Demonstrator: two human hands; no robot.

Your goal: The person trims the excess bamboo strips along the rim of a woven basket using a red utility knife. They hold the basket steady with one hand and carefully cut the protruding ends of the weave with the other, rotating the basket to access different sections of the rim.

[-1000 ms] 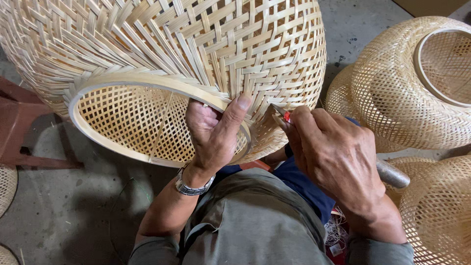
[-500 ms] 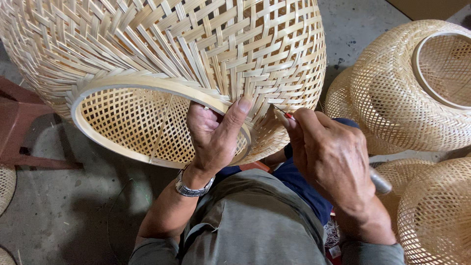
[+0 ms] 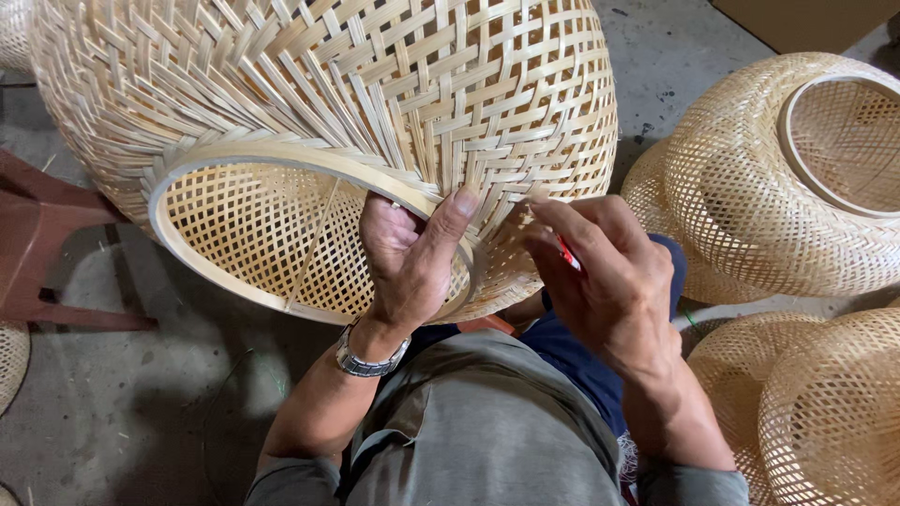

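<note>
A large woven bamboo basket point(image 3: 309, 103) lies on its side in front of me, its round rim point(image 3: 234, 159) facing me. My left hand point(image 3: 412, 258), with a metal wristwatch, grips the rim at its right side, thumb pressed on the outer weave. My right hand point(image 3: 605, 281) is closed around a thin tool with a red part point(image 3: 568, 255), its tip against the weave just right of the rim. Most of the tool is hidden by my fingers.
Several finished woven bamboo baskets point(image 3: 778, 187) are stacked at the right, more point(image 3: 825, 412) at the lower right. A dark red wooden stool point(image 3: 42, 253) stands at the left on the grey concrete floor point(image 3: 122, 412). My knees in grey trousers fill the bottom centre.
My right hand has shifted slightly left and closer to the rim with the tool. My left hand keeps its grip on the rim.
</note>
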